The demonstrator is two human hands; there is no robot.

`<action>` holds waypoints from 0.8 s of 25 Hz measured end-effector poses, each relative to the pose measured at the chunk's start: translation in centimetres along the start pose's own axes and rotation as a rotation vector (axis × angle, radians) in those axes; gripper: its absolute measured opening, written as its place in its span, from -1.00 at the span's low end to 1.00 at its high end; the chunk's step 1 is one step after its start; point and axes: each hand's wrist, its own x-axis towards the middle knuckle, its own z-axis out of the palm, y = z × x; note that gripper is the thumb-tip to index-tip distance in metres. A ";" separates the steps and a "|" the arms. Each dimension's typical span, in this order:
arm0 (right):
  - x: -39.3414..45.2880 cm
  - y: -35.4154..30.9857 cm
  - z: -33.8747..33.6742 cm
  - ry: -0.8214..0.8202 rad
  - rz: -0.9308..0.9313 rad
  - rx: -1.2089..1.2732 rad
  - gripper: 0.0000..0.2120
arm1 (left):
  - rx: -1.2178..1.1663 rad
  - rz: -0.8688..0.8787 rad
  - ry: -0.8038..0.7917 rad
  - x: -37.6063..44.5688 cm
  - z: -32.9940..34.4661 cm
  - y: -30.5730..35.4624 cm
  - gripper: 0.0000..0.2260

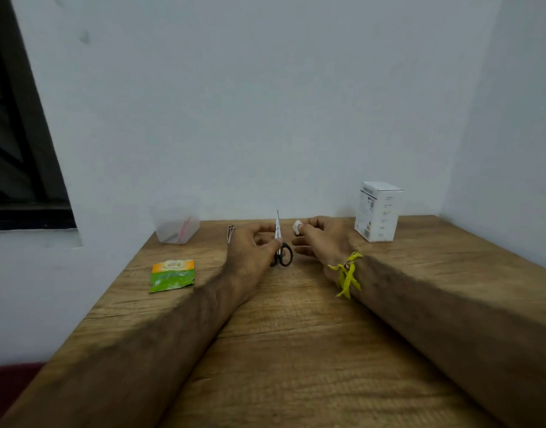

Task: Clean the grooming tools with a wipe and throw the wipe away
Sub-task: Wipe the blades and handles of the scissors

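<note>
My left hand (252, 246) holds a small pair of scissors (280, 242) with black handles, its blades pointing up and away. Just to the right, my right hand (319, 242) pinches a small crumpled white wipe (297, 226) between thumb and fingers, close to the blades but apart from them. A thin metal tool (230, 233), perhaps tweezers, lies on the wooden table (296, 335) behind my left hand. A green and orange wipe sachet (172, 275) lies flat at the left.
A clear plastic container (176, 227) stands at the back left by the wall. A white carton (377, 211) stands upright at the back right. Walls close the table at the back and right; its left edge drops off.
</note>
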 end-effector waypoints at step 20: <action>4.4 2.4 3.8 -0.094 -0.607 -0.436 -0.95 | 0.765 0.014 0.507 9.8 -14.6 6.9 -0.80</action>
